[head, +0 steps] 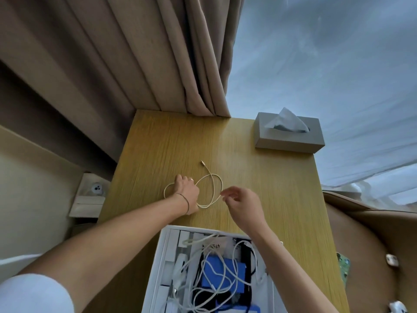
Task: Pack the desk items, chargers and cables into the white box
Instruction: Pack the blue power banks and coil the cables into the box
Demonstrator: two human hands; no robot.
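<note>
A white cable (214, 188) lies looped on the wooden desk (270, 177), its plug end pointing toward the far edge. My left hand (186, 193) rests on the cable's left loop, fingers curled down over it. My right hand (243, 204) hovers just right of the loops, fingers loosely bent, thumb and forefinger near the cable; whether they pinch it is unclear. The white box (158, 263) sits at the desk's near edge, holding several tangled white cables, chargers and blue items.
A grey tissue box (288, 134) stands at the desk's far right corner. Beige curtains (158, 64) hang behind the desk. A wall socket (96, 188) is to the left. A brown seat with small white objects (391, 259) lies to the right.
</note>
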